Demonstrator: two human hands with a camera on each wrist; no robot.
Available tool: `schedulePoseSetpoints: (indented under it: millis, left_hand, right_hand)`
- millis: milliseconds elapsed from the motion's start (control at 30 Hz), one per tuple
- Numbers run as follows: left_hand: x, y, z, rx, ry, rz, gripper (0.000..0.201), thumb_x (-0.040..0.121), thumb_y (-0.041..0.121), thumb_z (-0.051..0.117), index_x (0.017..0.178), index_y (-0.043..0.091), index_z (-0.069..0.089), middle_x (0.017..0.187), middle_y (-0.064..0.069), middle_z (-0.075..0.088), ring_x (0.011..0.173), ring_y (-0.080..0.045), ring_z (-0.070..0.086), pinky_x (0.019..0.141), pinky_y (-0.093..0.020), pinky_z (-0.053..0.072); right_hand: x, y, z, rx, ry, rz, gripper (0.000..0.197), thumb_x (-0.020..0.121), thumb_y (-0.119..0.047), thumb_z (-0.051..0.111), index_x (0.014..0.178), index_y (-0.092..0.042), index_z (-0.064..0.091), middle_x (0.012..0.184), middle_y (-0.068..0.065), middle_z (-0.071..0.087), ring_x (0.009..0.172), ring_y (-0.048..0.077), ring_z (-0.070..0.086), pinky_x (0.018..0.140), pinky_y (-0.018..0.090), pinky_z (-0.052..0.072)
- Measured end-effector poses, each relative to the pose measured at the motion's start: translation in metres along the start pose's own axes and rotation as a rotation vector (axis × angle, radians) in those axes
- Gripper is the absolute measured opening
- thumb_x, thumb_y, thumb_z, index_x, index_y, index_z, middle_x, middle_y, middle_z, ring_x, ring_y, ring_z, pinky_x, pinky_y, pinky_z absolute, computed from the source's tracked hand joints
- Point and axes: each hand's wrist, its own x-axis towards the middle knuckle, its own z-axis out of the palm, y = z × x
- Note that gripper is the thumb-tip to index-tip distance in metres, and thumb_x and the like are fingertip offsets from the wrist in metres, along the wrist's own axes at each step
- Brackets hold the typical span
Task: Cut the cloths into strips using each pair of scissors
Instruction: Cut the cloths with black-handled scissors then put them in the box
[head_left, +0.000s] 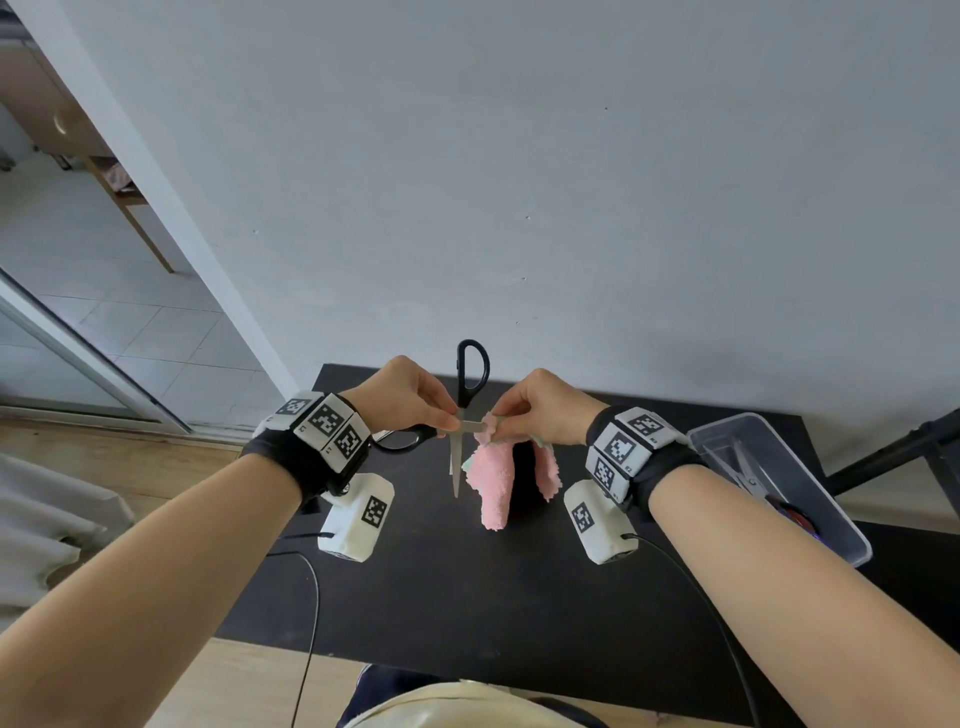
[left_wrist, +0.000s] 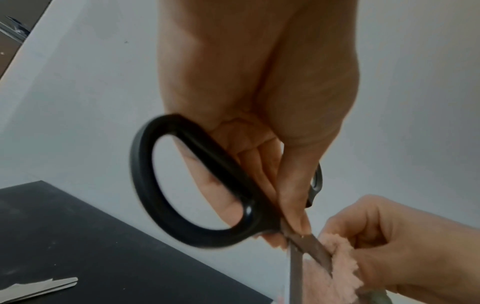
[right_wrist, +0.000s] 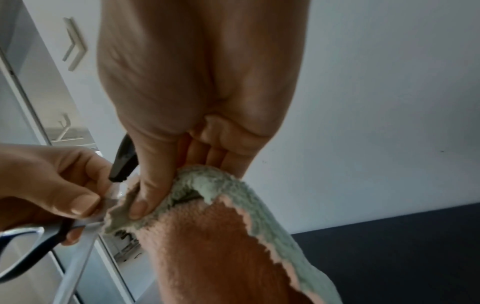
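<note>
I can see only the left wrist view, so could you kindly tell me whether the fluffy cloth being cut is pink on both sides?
Observer: No. The right wrist view shows that the fluffy pink cloth has a pale green reverse, and the right hand pinches it with the thumb on that green side.
Operator: Thank you. Is another pair of scissors waiting on the right of the table?
Observer: Yes. In the head view, a clear plastic bin at the right edge of the black table holds silver-bladed scissors.
</note>
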Motion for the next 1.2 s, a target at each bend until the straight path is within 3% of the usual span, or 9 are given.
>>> schedulePoseSetpoints:
  millis: [167, 233, 300, 400, 567, 700, 867, 1000, 1200]
  left_hand:
    - [-0.005, -0.018, -0.016, 0.009, 0.083, -0.062, 0.005, 0.076, 0.01, 0.077, 0.077, 0.012, 0.073, 0.063, 0.002, 0.07, 0.057, -0.002, 0.058, 0.061, -0.009, 0.047]
    - [-0.008, -0.025, -0.02, -0.061, 0.139, -0.094, 0.006, 0.075, 0.011, 0.078, 0.075, 0.012, 0.072, 0.058, 0.007, 0.068, 0.053, 0.0, 0.058, 0.057, -0.008, 0.047]
    - [-0.009, -0.03, -0.019, -0.199, 0.181, -0.123, 0.008, 0.075, 0.009, 0.079, 0.072, 0.013, 0.072, 0.059, 0.004, 0.069, 0.057, -0.008, 0.059, 0.061, -0.015, 0.048]
    - [-0.011, -0.031, -0.014, -0.436, 0.177, -0.12, 0.009, 0.077, 0.003, 0.075, 0.071, 0.01, 0.075, 0.072, -0.011, 0.071, 0.066, -0.02, 0.059, 0.064, -0.024, 0.048]
    - [-0.009, -0.029, -0.008, -0.691, 0.203, -0.123, 0.023, 0.078, -0.001, 0.072, 0.101, -0.004, 0.068, 0.075, -0.015, 0.07, 0.065, -0.023, 0.067, 0.084, -0.037, 0.057]
    - [-0.006, -0.027, -0.008, -0.782, 0.248, -0.127, 0.019, 0.081, -0.001, 0.071, 0.098, -0.003, 0.063, 0.076, -0.016, 0.07, 0.065, -0.022, 0.068, 0.076, -0.032, 0.058]
    - [-0.002, -0.023, -0.007, -0.875, 0.273, -0.116, 0.014, 0.081, -0.002, 0.07, 0.09, 0.001, 0.059, 0.079, -0.018, 0.068, 0.063, -0.022, 0.069, 0.06, -0.027, 0.058]
    - [0.001, -0.021, -0.005, -0.907, 0.254, -0.105, 0.021, 0.081, -0.003, 0.069, 0.098, -0.002, 0.057, 0.083, -0.019, 0.07, 0.068, -0.023, 0.07, 0.058, -0.025, 0.056]
    - [0.004, -0.017, -0.005, -0.974, 0.191, -0.063, 0.033, 0.081, -0.005, 0.068, 0.11, -0.011, 0.055, 0.09, -0.022, 0.067, 0.082, -0.027, 0.07, 0.07, -0.031, 0.059]
  right_hand:
    - [-0.007, 0.029, -0.007, -0.049, 0.113, 0.07, 0.008, 0.079, -0.015, 0.075, 0.086, -0.01, 0.077, 0.052, -0.026, 0.062, 0.051, -0.013, 0.054, 0.053, 0.006, 0.039]
    - [-0.011, 0.04, -0.005, -0.011, 0.164, 0.1, 0.011, 0.08, -0.016, 0.075, 0.087, -0.009, 0.077, 0.053, -0.021, 0.063, 0.051, -0.008, 0.057, 0.055, 0.013, 0.049]
    - [-0.014, 0.046, 0.002, 0.034, 0.191, 0.128, 0.011, 0.081, -0.016, 0.074, 0.089, -0.009, 0.077, 0.049, -0.019, 0.062, 0.049, -0.005, 0.058, 0.065, 0.025, 0.056]
    - [-0.014, 0.046, 0.013, 0.054, 0.207, 0.143, 0.006, 0.084, -0.014, 0.07, 0.086, -0.012, 0.075, 0.041, -0.021, 0.056, 0.042, -0.008, 0.054, 0.062, 0.021, 0.048]
    - [-0.005, 0.052, 0.025, 0.099, 0.256, 0.17, 0.016, 0.078, -0.016, 0.073, 0.072, -0.03, 0.069, 0.087, 0.006, 0.071, 0.075, 0.01, 0.059, 0.069, 0.03, 0.053]
    - [-0.001, 0.048, 0.033, 0.14, 0.247, 0.186, 0.026, 0.077, -0.018, 0.075, 0.102, -0.021, 0.069, 0.098, -0.006, 0.068, 0.095, 0.009, 0.062, 0.081, 0.022, 0.05]
    - [0.002, 0.034, 0.047, 0.276, 0.202, 0.208, 0.03, 0.071, -0.021, 0.081, 0.098, -0.026, 0.068, 0.098, -0.013, 0.069, 0.097, 0.003, 0.064, 0.091, 0.024, 0.05]
    - [-0.002, 0.01, 0.059, 0.456, 0.191, 0.191, 0.031, 0.077, -0.021, 0.078, 0.106, -0.016, 0.07, 0.091, -0.013, 0.071, 0.081, -0.008, 0.066, 0.068, 0.003, 0.046]
    - [-0.003, -0.021, 0.071, 0.683, 0.18, 0.171, 0.026, 0.083, -0.014, 0.073, 0.104, 0.0, 0.068, 0.09, 0.01, 0.073, 0.073, 0.018, 0.071, 0.076, 0.027, 0.058]
